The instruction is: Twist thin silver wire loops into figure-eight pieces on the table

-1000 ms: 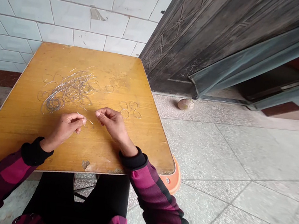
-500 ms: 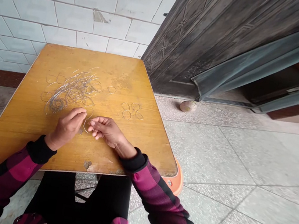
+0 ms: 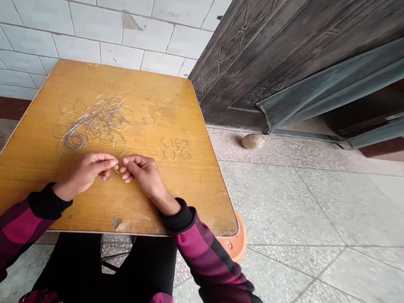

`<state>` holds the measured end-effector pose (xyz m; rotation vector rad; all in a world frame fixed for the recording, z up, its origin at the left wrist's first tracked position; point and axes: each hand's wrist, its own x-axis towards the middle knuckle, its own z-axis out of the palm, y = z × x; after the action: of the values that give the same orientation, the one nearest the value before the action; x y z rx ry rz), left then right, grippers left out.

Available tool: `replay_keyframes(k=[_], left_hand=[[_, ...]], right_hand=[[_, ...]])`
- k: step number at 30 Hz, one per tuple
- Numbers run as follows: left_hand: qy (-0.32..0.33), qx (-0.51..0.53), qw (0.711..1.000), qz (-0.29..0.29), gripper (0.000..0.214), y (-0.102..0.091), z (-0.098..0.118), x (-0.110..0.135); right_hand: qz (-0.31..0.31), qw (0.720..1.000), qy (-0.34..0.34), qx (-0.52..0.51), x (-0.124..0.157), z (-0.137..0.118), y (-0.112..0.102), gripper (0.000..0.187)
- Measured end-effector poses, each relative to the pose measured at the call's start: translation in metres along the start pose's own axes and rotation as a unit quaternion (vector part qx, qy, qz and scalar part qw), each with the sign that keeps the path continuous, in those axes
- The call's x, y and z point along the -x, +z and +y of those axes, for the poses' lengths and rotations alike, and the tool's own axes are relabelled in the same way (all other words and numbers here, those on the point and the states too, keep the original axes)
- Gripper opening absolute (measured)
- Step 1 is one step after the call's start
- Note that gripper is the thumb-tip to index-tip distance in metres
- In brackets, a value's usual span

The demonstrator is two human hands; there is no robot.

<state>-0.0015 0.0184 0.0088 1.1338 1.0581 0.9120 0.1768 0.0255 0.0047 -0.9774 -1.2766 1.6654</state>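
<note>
My left hand [image 3: 91, 171] and my right hand [image 3: 143, 173] meet almost fingertip to fingertip above the wooden table [image 3: 180, 198]. Both are closed in a pinch on one thin curved wire [image 3: 126, 151], whose loop rises past the fingers; parts of it are hidden by them. Just beyond my left hand lies a tangled heap of silvery wires [image 3: 96, 119], some straight, some bent into loops. Several wire rings [image 3: 169, 154] lie in a small group on the table to the right of my right hand.
A white tiled wall [image 3: 136, 32] stands behind the table, with a dark carved wooden door [image 3: 253, 53] and a grey-green curtain [image 3: 307, 101] to the right. A round stone-like object [image 3: 253, 141] sits on the floor. An orange stool [image 3: 238, 237] shows under the table's right corner.
My left hand has turned and lowered its fingertips beside those of my right hand, now pinching the wire there. The view has shifted slightly.
</note>
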Motion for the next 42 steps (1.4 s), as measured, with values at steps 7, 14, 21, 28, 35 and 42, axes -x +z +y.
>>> replay_keyframes(k=[7,14,21,28,35,42], left_hand=[[-0.004,0.015,1.000,-0.009,0.019,0.005,0.001,0.002],[-0.036,0.038,0.999,-0.012,0.019,0.005,0.004,0.003],[-0.050,0.037,0.998,-0.003,0.019,0.008,0.002,0.003],[-0.041,0.032,0.999,0.008,0.016,0.011,0.005,0.004],[-0.066,0.056,0.996,-0.001,0.023,0.007,0.000,0.002],[-0.074,0.057,0.996,0.003,0.024,0.005,-0.002,0.000]], right_hand=[[0.023,1.000,-0.017,-0.004,-0.004,0.001,-0.002,0.035],[0.024,0.998,0.023,-0.051,-0.006,0.001,-0.004,0.035],[0.018,1.000,0.015,-0.006,-0.006,0.005,-0.003,0.033],[0.007,0.999,0.009,0.040,-0.006,0.005,-0.004,0.029],[-0.008,0.998,0.001,0.056,-0.005,0.004,-0.003,0.027],[-0.022,0.997,-0.003,0.069,-0.005,0.007,-0.003,0.026]])
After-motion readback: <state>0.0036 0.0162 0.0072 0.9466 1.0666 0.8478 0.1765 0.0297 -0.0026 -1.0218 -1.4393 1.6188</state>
